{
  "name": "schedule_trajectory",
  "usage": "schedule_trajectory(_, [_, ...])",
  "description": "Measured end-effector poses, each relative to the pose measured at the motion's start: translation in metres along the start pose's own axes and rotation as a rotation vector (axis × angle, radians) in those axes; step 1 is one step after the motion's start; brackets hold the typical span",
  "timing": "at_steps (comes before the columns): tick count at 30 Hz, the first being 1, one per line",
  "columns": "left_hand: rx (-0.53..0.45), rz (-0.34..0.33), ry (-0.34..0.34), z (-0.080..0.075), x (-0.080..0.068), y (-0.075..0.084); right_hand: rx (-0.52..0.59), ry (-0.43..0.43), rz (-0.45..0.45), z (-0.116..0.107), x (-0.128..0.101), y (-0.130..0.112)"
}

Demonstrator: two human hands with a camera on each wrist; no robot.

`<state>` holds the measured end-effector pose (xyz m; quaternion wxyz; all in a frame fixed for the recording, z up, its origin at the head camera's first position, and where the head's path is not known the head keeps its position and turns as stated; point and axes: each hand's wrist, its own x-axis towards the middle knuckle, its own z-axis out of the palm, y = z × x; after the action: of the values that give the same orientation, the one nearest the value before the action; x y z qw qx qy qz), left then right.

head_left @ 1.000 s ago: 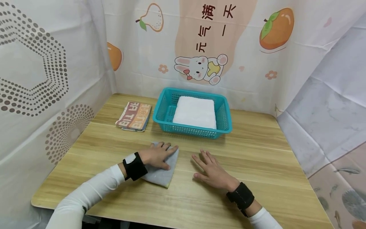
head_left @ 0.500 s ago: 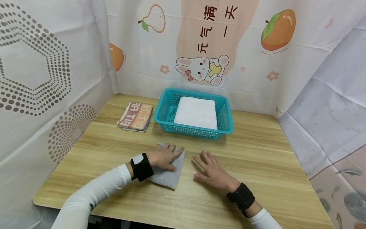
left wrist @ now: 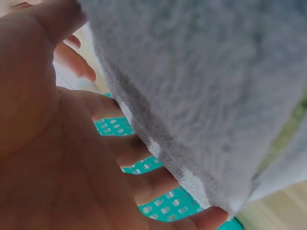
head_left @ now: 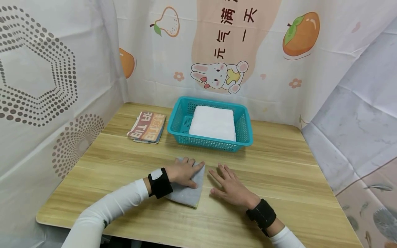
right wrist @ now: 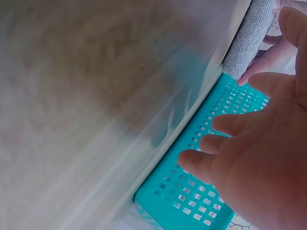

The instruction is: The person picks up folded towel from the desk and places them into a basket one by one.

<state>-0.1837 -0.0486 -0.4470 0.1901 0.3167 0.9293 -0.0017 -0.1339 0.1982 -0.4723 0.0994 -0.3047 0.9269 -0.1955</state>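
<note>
A folded grey towel (head_left: 187,194) lies near the front middle of the table, a yellow-green stripe (left wrist: 288,132) along its edge. My left hand (head_left: 183,173) rests on it, fingers spread and straight. In the left wrist view the fingertips meet the towel's border (left wrist: 158,148). To the right, my right hand (head_left: 231,187) is held low over the wood with its fingers extended and nothing in it. The right wrist view has its palm (right wrist: 268,139) in front, with the towel's rolled-looking side (right wrist: 247,40) beyond the fingers.
A turquoise perforated basket (head_left: 206,143) stands at the back with a folded white towel (head_left: 213,122) inside. Left of it lies a folded patterned towel (head_left: 147,126) in red and orange. Printed curtains (head_left: 161,62) enclose the wooden table (head_left: 279,165).
My left hand has slid the grey towel to the right, closer to my right hand. The right hand stays about where it was.
</note>
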Motion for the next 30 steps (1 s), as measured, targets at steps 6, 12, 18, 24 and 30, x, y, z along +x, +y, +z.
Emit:
schedule_trajectory(6, [0.009, 0.003, 0.013, 0.0, 0.004, 0.008, 0.009, -0.004, 0.002, -0.001, 0.0, 0.0])
schedule_trajectory(12, [0.023, 0.0, 0.016, 0.001, 0.007, 0.013, 0.001, -0.004, 0.0, -0.001, 0.0, 0.0])
schedule_trajectory(18, [0.039, -0.007, 0.018, 0.002, 0.009, 0.018, -0.004, -0.002, 0.001, 0.001, -0.001, 0.001])
schedule_trajectory(24, [0.027, -0.001, 0.024, 0.001, 0.008, 0.024, 0.009, -0.004, -0.003, 0.001, -0.002, 0.001])
schedule_trajectory(30, [0.039, 0.003, 0.027, 0.0, 0.009, 0.028, 0.001, -0.007, -0.004, 0.002, -0.002, 0.002])
